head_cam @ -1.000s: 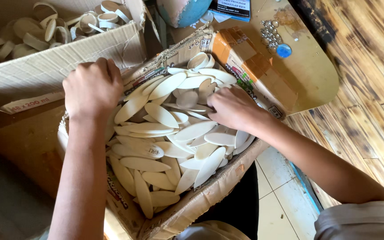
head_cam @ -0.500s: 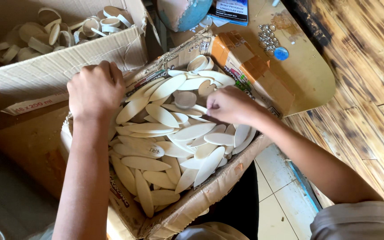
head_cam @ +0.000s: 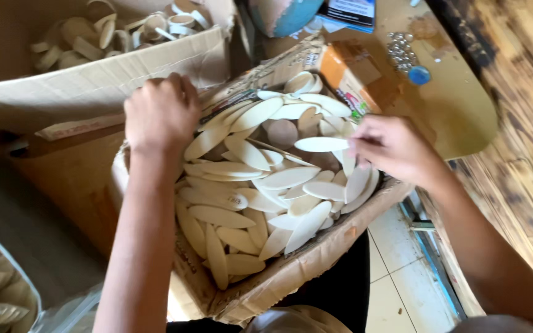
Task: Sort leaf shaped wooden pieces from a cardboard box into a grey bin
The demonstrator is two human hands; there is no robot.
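1. Head view looks down on a cardboard box resting at the person's lap, heaped with pale, flat, oval wooden pieces.
2. Right hand, fingers pinched together, is clamped on one oval piece, held level just above the heap at the box's right side.
3. Left hand is curled closed over the box's far left rim, gripping the cardboard.
4. A second, larger carton lies at the far left with more pale pieces inside; a wooden worktop with small beads sits at the far right.
5. Risk, as I judge it: the pinch is only at the piece's tip, so it could slip back into the heap; the tilted, soft box could also sag and spill pieces over its near edge.
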